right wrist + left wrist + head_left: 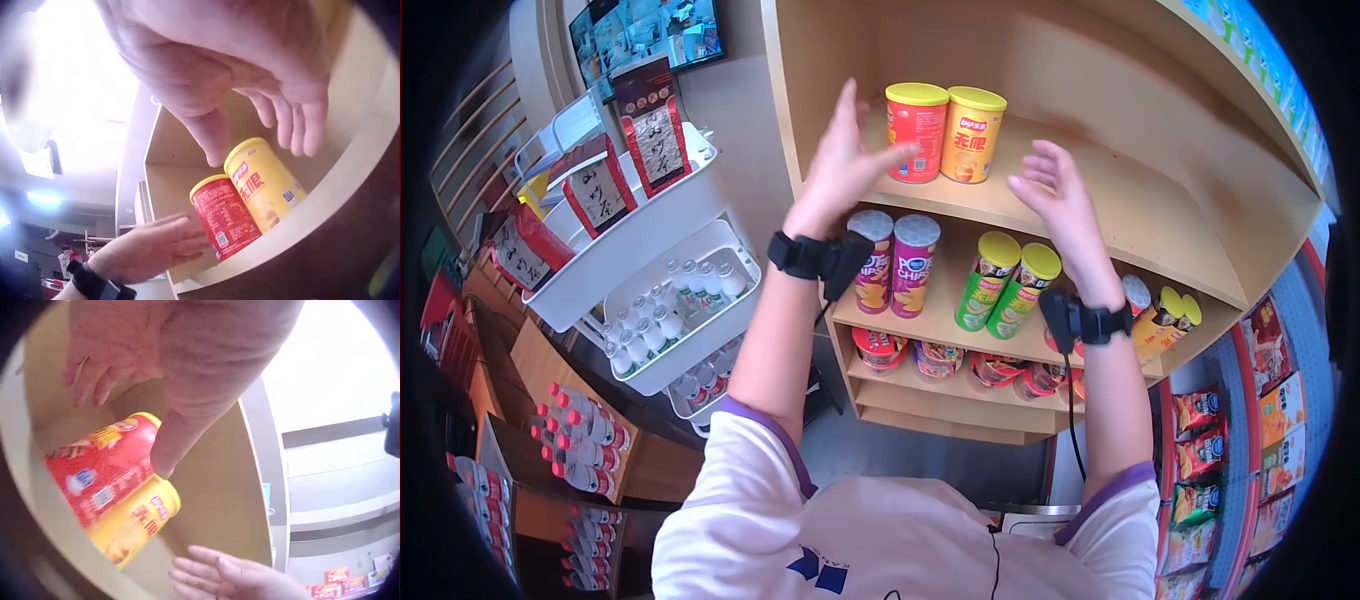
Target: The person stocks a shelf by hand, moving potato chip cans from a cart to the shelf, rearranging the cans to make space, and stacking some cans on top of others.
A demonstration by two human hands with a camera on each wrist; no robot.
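While both hands hovered empty with fingers spread, the left hand (837, 160) neared the red can (916, 131) and the right hand (1055, 190) the yellow can (972, 133) on the shelf (1140, 215).

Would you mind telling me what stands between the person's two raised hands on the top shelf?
Two chip cans stand side by side between the left hand and the right hand: a red can and a yellow can, as the head view shows.

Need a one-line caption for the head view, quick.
Open hands, left and right, flank red can and yellow can on shelf.
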